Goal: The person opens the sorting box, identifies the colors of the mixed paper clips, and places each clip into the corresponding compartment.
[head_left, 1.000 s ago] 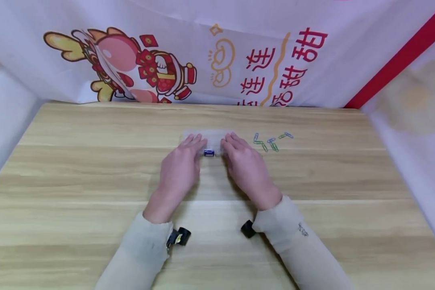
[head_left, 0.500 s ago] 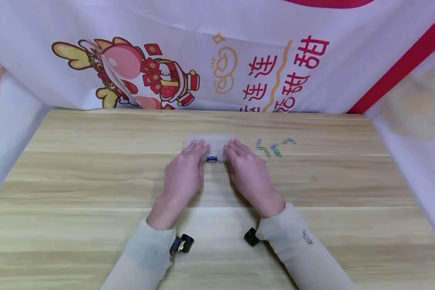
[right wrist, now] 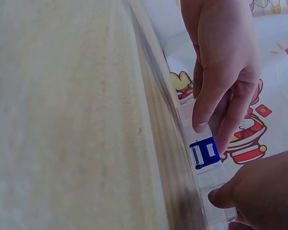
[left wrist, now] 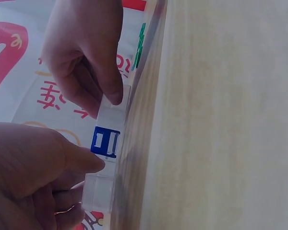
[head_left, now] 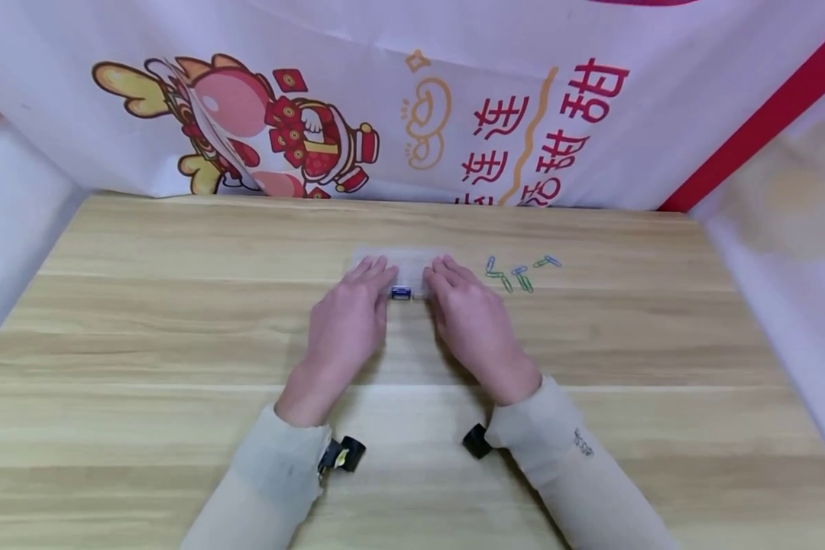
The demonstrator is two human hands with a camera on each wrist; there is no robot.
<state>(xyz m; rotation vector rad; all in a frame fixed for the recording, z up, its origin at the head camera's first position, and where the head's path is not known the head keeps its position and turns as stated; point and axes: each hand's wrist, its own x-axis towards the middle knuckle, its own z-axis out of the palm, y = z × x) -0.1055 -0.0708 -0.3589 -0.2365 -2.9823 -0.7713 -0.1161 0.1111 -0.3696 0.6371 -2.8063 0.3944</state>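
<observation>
A clear plastic box (head_left: 410,267) with a blue latch (head_left: 402,292) on its front sits on the wooden table, toward the far side. My left hand (head_left: 346,321) grips the box's left end, and my right hand (head_left: 474,325) grips the right end. The thumbs press on the front, as the left wrist view shows on either side of the blue latch (left wrist: 105,142). In the right wrist view the latch (right wrist: 204,153) again lies between the two thumbs. The other fingers reach over the lid and are partly hidden. What the box contains cannot be made out.
Several blue and green paper clips (head_left: 525,282) lie on the table (head_left: 626,328) just right of the box. A white printed cloth (head_left: 399,160) hangs behind the table's far edge. A black wrist camera (head_left: 477,441) sits under the right sleeve.
The head view shifts slightly. Both hands keep their places on the box, and the paper clips stay where they lie.
</observation>
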